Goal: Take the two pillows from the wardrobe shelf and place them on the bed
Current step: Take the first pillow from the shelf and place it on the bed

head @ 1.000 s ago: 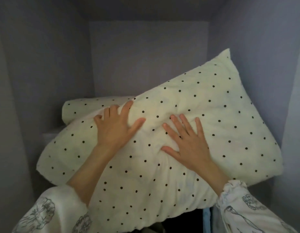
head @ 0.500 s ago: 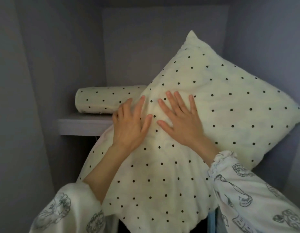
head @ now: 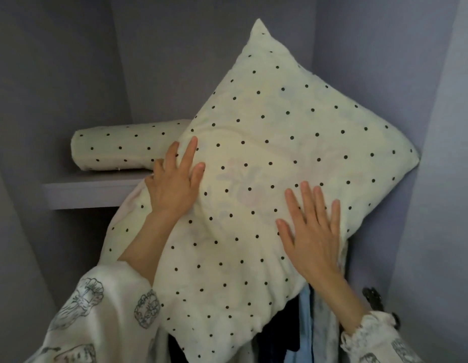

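A cream pillow with black dots stands tilted on one corner, half off the wardrobe shelf, with its top corner pointing up. My left hand clasps its left edge near the shelf front. Spread flat, my right hand presses on its lower right part, by the right edge. A second dotted pillow lies flat on the shelf behind, its right end hidden by the front pillow. The bed is out of view.
Grey wardrobe walls close in on the left and right. Dark and light blue hanging clothes show below the pillow. A dark hinge sits on the right wall.
The front pillow has swung more upright and further off the shelf. My right hand slid from its middle down to the lower right; my left hand shifted to the left edge.
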`<control>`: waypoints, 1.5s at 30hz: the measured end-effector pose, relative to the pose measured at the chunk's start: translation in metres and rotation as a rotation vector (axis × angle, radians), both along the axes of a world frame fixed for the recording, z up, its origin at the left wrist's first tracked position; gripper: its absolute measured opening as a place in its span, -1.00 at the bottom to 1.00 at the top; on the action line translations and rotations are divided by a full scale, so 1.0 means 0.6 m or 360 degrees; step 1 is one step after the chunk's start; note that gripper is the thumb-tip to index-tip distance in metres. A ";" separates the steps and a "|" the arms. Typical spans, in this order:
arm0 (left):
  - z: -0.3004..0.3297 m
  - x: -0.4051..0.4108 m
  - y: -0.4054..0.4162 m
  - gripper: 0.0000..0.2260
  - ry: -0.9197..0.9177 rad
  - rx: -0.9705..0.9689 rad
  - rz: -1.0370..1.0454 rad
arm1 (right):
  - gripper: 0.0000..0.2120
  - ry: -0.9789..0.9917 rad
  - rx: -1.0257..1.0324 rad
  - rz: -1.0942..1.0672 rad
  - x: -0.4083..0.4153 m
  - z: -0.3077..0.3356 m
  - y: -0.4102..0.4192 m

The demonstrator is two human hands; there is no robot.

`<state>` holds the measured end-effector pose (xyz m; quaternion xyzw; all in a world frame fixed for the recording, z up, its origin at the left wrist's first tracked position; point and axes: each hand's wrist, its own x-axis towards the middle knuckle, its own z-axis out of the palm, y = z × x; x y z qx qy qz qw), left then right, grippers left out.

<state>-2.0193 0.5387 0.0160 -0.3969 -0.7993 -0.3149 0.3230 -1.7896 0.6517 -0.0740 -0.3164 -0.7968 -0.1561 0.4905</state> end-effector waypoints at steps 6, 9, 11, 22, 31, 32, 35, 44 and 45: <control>0.000 0.001 -0.004 -0.54 -0.0091 -0.0010 -0.0041 | -0.34 0.0119 -0.0412 -0.0089 0.054 -0.048 0.006; 0.003 0.007 -0.006 -0.54 -0.0131 -0.0017 -0.0046 | -0.23 0.0428 -0.0793 0.0178 0.067 -0.061 0.015; 0.004 0.009 -0.009 -0.53 -0.0176 -0.0032 -0.0063 | -0.16 0.0723 -0.1038 0.0582 0.062 -0.057 0.011; 0.007 0.006 -0.056 -0.48 -0.0431 -0.0161 -0.0232 | -0.03 0.1344 -0.1402 0.1017 0.030 -0.041 0.019; -0.020 0.037 -0.133 -0.36 -0.0950 0.0124 -0.0554 | -0.22 0.1144 -0.1235 0.1131 0.092 0.032 0.008; -0.025 0.047 -0.143 -0.36 -0.0968 0.0183 -0.0584 | -0.21 0.1089 -0.1240 0.1164 0.103 0.039 0.005; -0.030 0.078 -0.168 -0.36 -0.0994 0.0292 -0.0639 | -0.14 0.0907 -0.1241 0.1272 0.132 0.058 -0.011; -0.102 0.146 -0.250 -0.33 -0.1231 0.0323 -0.0741 | -0.09 0.0581 -0.1246 0.1137 0.216 0.037 -0.111; -0.108 0.150 -0.259 -0.33 -0.1249 0.0308 -0.0753 | -0.08 0.0580 -0.1236 0.1072 0.221 0.033 -0.125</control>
